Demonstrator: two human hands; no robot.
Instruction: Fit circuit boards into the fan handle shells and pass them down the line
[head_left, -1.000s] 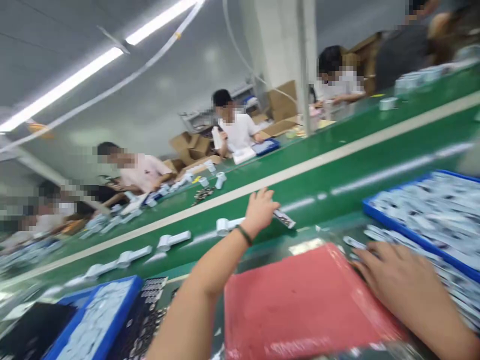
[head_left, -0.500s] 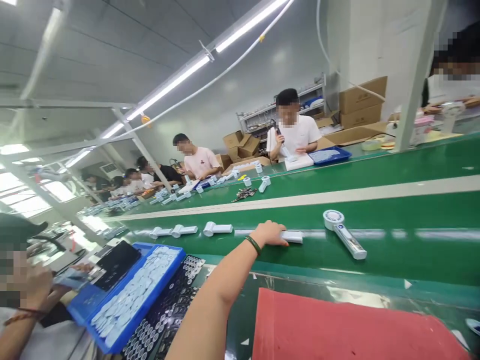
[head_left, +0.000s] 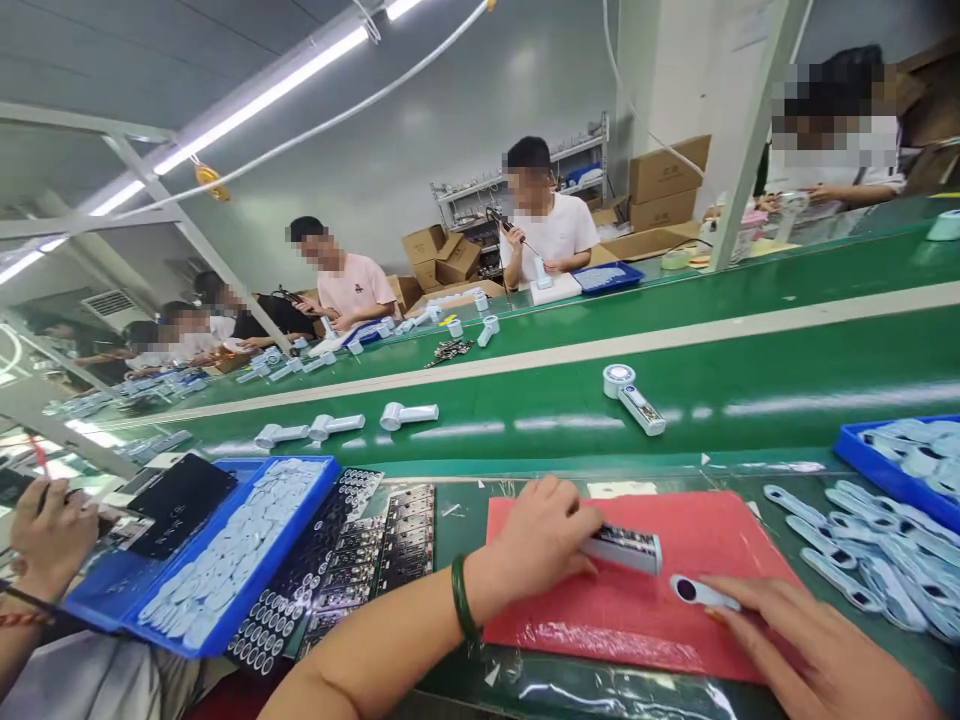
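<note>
Over a red mat (head_left: 637, 615), my left hand (head_left: 536, 535) is wrapped round a light-blue handheld fan (head_left: 634, 550). The fan's open handle points right with its circuit board showing; my fingers hide the head end. My right hand (head_left: 817, 645) pinches a light-blue handle cover (head_left: 697, 592) with a dark oval at its tip. A small gap separates the cover from the fan handle. Several more covers (head_left: 862, 540) lie in a pile on the right, beyond my right hand.
A green conveyor belt (head_left: 510, 415) carries several fans, one with an open handle (head_left: 637, 405). Blue trays of pale parts stand at left (head_left: 292, 590) and right (head_left: 855, 455). Circuit boards (head_left: 405, 530) lie left of the mat. A co-worker's hand (head_left: 52, 535) is at far left; others sit across.
My left hand has brought a fan from the belt back over the red mat. My right hand has come into view with a handle cover. The view has turned right and down.
</note>
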